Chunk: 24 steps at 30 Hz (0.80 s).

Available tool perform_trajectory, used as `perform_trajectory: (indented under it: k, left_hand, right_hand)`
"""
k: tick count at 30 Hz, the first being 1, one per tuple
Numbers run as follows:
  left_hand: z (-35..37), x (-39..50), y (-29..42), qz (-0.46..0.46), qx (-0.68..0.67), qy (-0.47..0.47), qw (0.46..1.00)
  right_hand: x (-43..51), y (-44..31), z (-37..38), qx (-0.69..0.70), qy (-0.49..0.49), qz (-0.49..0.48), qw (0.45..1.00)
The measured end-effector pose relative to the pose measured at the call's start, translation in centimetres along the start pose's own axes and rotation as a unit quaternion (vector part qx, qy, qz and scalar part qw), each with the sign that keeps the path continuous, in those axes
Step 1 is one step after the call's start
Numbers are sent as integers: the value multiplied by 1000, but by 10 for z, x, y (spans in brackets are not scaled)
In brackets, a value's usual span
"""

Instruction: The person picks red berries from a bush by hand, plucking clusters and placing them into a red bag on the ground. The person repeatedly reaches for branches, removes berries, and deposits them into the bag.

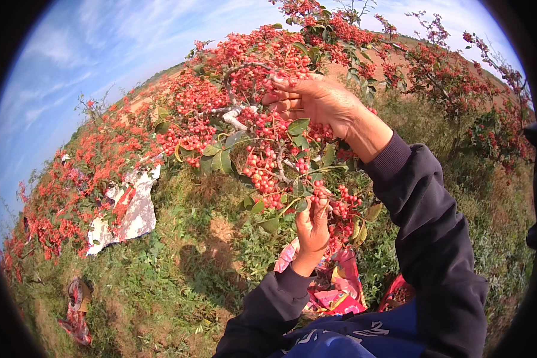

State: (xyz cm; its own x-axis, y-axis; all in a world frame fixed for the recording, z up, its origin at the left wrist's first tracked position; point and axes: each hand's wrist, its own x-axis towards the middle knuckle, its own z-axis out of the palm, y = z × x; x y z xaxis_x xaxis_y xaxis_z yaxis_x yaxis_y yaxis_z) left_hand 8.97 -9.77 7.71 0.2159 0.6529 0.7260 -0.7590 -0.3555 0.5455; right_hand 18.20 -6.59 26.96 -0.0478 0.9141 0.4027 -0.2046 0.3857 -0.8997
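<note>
A bush branch [233,117] with pale bark bears dense clusters of small red berries [206,96] and green leaves [223,162]. High among them, my right hand [311,100] has its thumb and index finger closed on a berry cluster [291,74], the other fingers loosely curled. Lower down, my left hand [313,228] pinches a small cluster [318,192] between thumb and fingertips. Dark sleeves cover both forearms. Beneath the left hand lies a red and pink patterned cloth or bag [340,286], partly hidden by the arm and berries.
A white sheet [136,210] hangs or lies by berry-laden bushes at the left. At the lower left sits a reddish bag [77,320] with a brownish item. A red container [396,291] with dark contents is beside my right arm. More berry branches [443,85] spread at the right.
</note>
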Motion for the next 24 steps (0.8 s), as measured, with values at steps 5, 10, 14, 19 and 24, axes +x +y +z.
perform_trajectory:
  k: [5,10,14,19,24]
  left_hand:
    - [-3,-1,-9,-2,23,-15,1000]
    - [-8,-1,-11,0,91,-1,996]
    - [-13,-2,-9,-4,60,12,998]
    - [-20,-6,-6,-4,43,2,999]
    - [-24,-11,-8,24,26,8,999]
  right_hand:
    - [2,1,-6,-54,44,-4,998]
    - [-11,-1,-9,-107,72,-26,991]
    - [-15,-4,-10,-267,64,-41,961]
    - [-18,-8,-16,-408,-5,-60,911]
    - [2,-23,-33,-361,4,-94,928]
